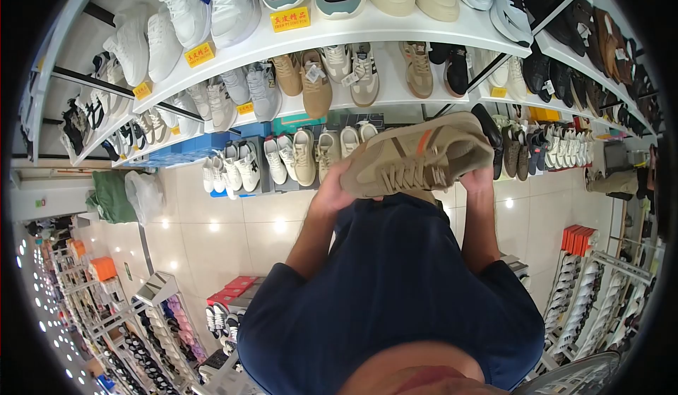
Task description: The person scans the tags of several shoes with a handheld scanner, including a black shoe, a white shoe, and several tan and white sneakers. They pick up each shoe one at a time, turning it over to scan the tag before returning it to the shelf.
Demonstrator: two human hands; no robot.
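A tan lace-up sneaker (pixel 402 156) with brown and orange side stripes is held up in front of my chest, tilted on its side, its opening facing me. My left hand (pixel 335 185) grips the toe end. Around the heel end, my right hand (pixel 478 177) is closed, its fingers partly hidden behind the shoe. Just beyond the sneaker, a shelf (pixel 395 98) carries more shoes, among them a similar beige sneaker (pixel 417 70) and a tan pair with a white tag (pixel 315 84).
An upper white shelf (pixel 402 36) with white, black and beige shoes juts out above my hands. Below it, shoe pairs stand in a low row, including white sneakers (pixel 244 165). A green bag (pixel 113 196) rests on the tiled floor at left. Shoe racks (pixel 593 289) stand behind me.
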